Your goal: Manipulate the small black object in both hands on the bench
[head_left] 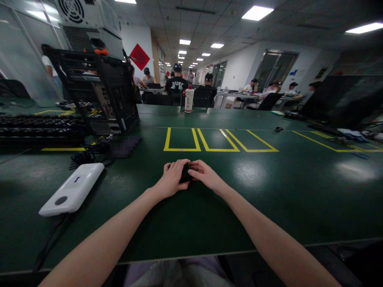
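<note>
Head view: left fingers (180,162) and right fingers (198,163) grasp a small black object (186,174) between them at the worktop (194,227), handling apparently unfinished (in hand, not yet released), yellow-taped outlines (182,150) just beyond the fingers.

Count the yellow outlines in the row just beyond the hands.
3, side by side on the table: the left outline, beyond the left hand; then the middle outline; the right outline at the row's right end. None looks hidden.

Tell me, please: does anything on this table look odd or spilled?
No spill is visible. A small dark object lies alone outside the yellow outlines, perhaps misplaced; the hands partly hide their black object.
</note>
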Action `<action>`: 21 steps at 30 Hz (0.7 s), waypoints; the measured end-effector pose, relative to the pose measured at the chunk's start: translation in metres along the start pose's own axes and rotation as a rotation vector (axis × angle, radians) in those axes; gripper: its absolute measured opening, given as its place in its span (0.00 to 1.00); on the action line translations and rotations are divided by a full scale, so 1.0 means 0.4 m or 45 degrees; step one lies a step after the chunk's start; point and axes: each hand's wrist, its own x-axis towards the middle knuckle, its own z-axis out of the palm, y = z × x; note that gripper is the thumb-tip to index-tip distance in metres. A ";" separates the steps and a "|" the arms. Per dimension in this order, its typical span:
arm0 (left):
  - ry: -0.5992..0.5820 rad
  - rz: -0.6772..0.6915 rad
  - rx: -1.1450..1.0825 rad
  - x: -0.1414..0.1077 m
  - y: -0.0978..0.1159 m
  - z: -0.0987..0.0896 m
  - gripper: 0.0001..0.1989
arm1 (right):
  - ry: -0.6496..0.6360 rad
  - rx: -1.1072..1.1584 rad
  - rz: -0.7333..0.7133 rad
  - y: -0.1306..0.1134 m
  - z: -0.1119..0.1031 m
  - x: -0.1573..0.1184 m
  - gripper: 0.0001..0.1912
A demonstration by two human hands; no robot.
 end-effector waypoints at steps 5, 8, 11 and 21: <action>0.022 -0.001 0.014 0.002 -0.007 0.012 0.31 | -0.104 0.000 -0.083 -0.008 -0.008 -0.007 0.16; 0.009 0.006 0.005 0.001 -0.005 0.009 0.31 | -0.112 -0.007 -0.080 -0.021 -0.009 -0.014 0.16; 0.004 0.010 0.009 0.000 -0.001 0.002 0.30 | -0.056 -0.028 -0.036 -0.029 -0.005 -0.016 0.11; -0.034 -0.003 -0.027 -0.004 0.012 -0.018 0.29 | -0.055 -0.007 0.003 -0.005 -0.008 -0.002 0.14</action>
